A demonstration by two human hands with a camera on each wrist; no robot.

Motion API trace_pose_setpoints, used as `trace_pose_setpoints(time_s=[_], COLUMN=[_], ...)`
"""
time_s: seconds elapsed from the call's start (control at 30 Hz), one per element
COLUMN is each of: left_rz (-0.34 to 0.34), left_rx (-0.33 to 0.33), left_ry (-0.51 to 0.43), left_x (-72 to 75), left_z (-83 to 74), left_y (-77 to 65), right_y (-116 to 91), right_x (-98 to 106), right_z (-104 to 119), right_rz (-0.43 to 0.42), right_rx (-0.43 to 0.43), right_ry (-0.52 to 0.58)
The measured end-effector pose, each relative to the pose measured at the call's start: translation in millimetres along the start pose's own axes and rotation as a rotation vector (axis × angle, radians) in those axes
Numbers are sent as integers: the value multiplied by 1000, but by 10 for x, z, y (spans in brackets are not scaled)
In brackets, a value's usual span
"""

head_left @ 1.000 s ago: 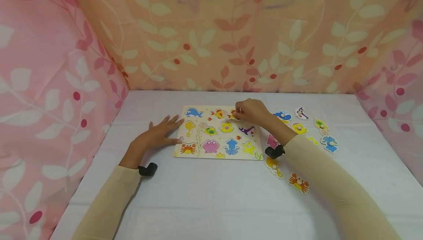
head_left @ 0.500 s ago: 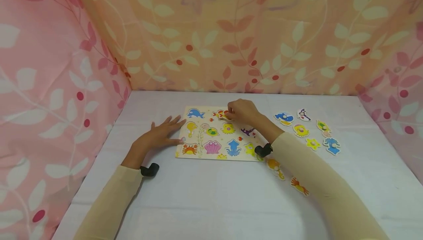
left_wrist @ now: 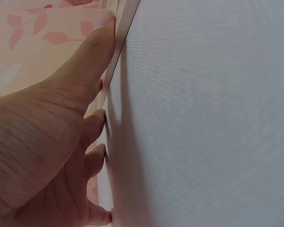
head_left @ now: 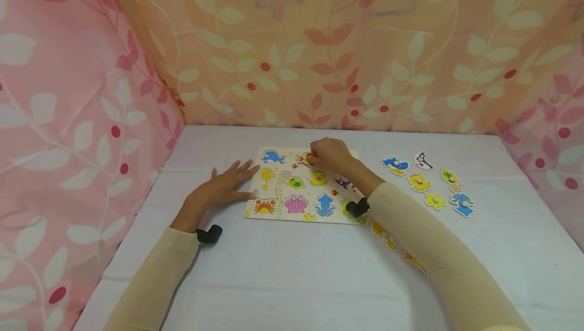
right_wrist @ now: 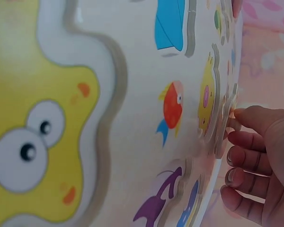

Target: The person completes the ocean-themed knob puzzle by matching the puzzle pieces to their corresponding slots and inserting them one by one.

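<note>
The right grip (head_left: 330,155) hides part of the puzzle board (head_left: 290,153).

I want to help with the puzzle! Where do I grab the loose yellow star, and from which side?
Pinch the round knob in the middle of the yellow star piece, coming from above. It lies flat on the white table, knob up, so its edges would probably be harder to grab.

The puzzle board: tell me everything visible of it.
The puzzle board is a thin, pale, wood-like rectangle lying flat on the white tablecloth. Shallow recesses hold printed sea animals, including an orange crab and a blue squid. The spread left hand touches its left edge. The right hand holds a fish piece at its upper part; whether that piece is seated, I cannot tell.
</note>
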State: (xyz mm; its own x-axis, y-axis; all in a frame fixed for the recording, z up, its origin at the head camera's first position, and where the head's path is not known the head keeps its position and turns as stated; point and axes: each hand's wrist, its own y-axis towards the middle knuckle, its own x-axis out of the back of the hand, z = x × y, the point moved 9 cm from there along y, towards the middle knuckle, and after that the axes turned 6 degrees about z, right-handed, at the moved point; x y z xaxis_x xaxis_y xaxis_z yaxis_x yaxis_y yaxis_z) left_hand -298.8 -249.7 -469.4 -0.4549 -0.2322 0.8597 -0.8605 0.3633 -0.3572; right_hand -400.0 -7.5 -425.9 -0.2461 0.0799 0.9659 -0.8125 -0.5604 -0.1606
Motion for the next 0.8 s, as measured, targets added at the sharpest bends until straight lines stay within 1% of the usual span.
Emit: trace_pose_setpoints(time_s=[0.4,0.57,0.8], left_rz=[-8,-15,-5], left_rx=[-5,-4,11], left_ry=[4,3,9], left_x=[-44,-31,-27], left_z=[28,26,50], left_y=[29,27,37], right_y=[67,73,84], right_x=[-33,-32,-29], right_z=[29,40,56], right_rz=[-35,-30,-14], right_rx=[-1,-10,-26], right_ry=[-9,-4,5])
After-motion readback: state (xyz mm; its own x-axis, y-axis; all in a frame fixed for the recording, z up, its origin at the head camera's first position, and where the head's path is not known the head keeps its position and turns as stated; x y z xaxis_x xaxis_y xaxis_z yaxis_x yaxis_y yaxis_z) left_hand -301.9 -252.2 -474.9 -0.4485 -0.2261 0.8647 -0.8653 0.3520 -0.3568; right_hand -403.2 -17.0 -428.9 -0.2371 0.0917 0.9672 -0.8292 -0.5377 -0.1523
